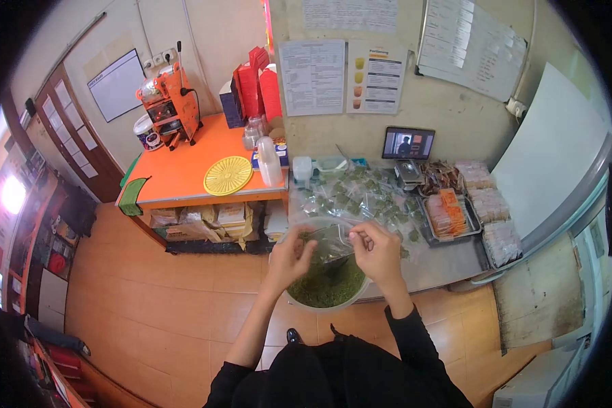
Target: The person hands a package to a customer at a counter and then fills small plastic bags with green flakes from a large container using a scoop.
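Note:
Between my hands hangs a small clear plastic bag (334, 243), held over a round tub (319, 309) of finely chopped green leaves (326, 282). My left hand (291, 258) grips the bag's left side, thumb toward me. At the opposite upper corner my right hand (377, 253) is closed in a pinch on the bag's edge. A little green shows in the bag, but how much it contains is hard to make out. Just beyond the tub, several filled clear bags of green leaves (360, 197) lie heaped on the metal table (428, 265).
On the right stand a metal tray (479, 221) with orange packets, stacked pale packets (489, 204), a small scale (408, 173) and a tablet (408, 143). An orange counter (183, 163) at left carries a sealing machine (170, 102), a yellow woven lid (228, 175) and plastic cups (268, 160).

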`<action>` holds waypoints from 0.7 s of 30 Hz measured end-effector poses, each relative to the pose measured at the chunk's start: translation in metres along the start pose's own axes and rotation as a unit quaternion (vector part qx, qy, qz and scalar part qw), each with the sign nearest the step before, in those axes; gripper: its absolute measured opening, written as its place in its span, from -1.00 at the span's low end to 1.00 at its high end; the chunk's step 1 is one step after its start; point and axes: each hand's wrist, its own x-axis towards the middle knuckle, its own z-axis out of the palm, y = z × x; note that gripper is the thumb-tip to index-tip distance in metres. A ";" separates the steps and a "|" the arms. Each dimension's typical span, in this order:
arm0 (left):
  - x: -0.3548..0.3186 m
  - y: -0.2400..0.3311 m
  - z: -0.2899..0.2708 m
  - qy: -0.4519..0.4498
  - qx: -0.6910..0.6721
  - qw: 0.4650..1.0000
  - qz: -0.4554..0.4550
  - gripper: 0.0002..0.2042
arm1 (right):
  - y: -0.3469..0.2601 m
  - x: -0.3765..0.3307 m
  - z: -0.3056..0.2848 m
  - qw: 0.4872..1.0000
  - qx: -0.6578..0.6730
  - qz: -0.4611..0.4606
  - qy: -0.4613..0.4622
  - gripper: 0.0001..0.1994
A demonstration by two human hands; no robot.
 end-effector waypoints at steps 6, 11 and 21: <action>-0.008 0.002 0.020 0.026 0.044 0.996 0.067 -0.47 | -0.001 -0.009 0.032 0.997 -0.013 -0.071 0.002 -0.92; -0.008 0.003 -0.003 0.102 0.014 0.995 -0.016 -0.53 | 0.022 -0.011 0.029 0.957 -0.212 -0.165 -0.106 -0.84; -0.014 -0.024 -0.017 0.150 -0.050 0.986 -0.057 -0.61 | 0.069 -0.006 0.045 0.892 -0.330 -0.235 -0.201 -0.87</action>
